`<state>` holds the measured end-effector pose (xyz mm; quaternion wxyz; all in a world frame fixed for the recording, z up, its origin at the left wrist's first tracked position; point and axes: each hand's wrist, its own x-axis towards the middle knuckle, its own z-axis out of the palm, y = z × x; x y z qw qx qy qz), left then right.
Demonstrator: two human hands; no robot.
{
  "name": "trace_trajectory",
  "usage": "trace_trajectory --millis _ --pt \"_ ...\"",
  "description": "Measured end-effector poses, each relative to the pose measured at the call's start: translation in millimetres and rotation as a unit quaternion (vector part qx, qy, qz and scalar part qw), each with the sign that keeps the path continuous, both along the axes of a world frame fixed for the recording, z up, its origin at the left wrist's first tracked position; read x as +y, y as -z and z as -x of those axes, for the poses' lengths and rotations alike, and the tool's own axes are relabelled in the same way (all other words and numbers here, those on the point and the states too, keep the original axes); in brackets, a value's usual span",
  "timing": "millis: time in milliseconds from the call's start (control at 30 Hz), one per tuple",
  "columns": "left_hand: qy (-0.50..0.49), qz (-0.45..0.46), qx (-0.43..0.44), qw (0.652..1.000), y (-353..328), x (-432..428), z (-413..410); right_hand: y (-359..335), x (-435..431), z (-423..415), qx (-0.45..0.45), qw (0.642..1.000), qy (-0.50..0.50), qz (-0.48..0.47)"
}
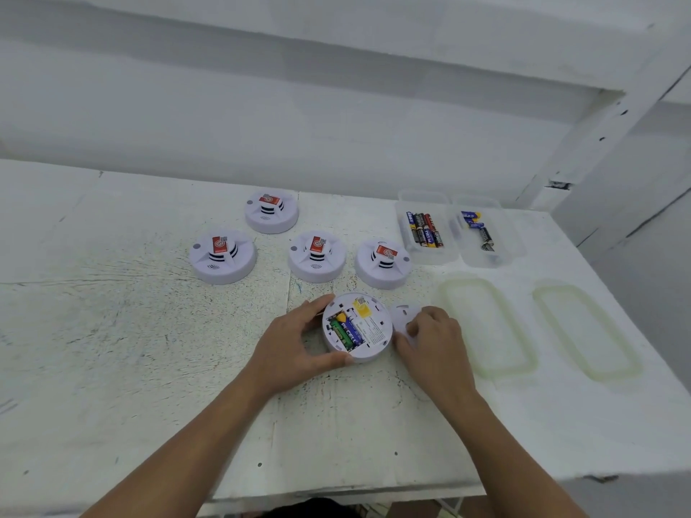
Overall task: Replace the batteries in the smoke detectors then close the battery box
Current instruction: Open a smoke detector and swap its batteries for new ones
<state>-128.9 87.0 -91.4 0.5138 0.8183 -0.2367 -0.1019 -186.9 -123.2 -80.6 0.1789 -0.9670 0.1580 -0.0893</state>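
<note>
smoke detectors (pixel 222 257) 5 | battery boxes (pixel 435 258) 2 | lids (pixel 486 325) 2 | cover (pixel 402 314) 1 | hands (pixel 295 343) 2

Four detectors (pixel 272 211) (pixel 223 257) (pixel 317 256) (pixel 383 262) sit toward the far middle of the surface (pixel 149 349). Before them lies an overturned detector (pixel 357 327), its cover (pixel 404 315) just to its right. Two boxes (pixel 422 198) (pixel 512 248) stand side by side at the far right corner with batteries (pixel 424 229) (pixel 476 229) in them. Two lids (pixel 486 327) (pixel 587 330) lie before them.
</note>
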Motion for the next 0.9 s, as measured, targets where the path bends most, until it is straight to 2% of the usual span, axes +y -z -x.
trace_trajectory --millis 133,267,367,433,533,600,733,900 --pt "0.003 -0.001 0.003 1.000 1 1 0 -12 -6 -1 -0.001 0.986 0.057 -0.155" --pt "0.009 -0.005 0.002 1.000 2 2 0 -31 -10 -2 -0.001 0.938 0.083 -0.338" --pt "0.008 -0.009 0.005 1.000 1 2 -1 -44 -13 -6 -0.008 0.916 0.057 -0.396" --pt "0.009 -0.015 0.008 1.000 0 2 -1 -50 -13 -10 0.005 0.931 0.014 -0.364" --pt "0.007 -0.022 0.014 1.000 2 1 -2 -55 -12 -16 0.048 0.970 -0.074 -0.228" --pt "0.005 -0.024 0.017 1.000 3 0 -2 -61 -10 -22 0.073 0.972 -0.154 -0.163" --pt "0.007 -0.029 0.019 0.999 5 0 -4 -70 -4 -36 0.137 0.941 -0.307 -0.042" --pt "0.002 -0.023 0.025 0.999 7 -1 -4 -76 4 -50 0.190 0.893 -0.405 0.043"
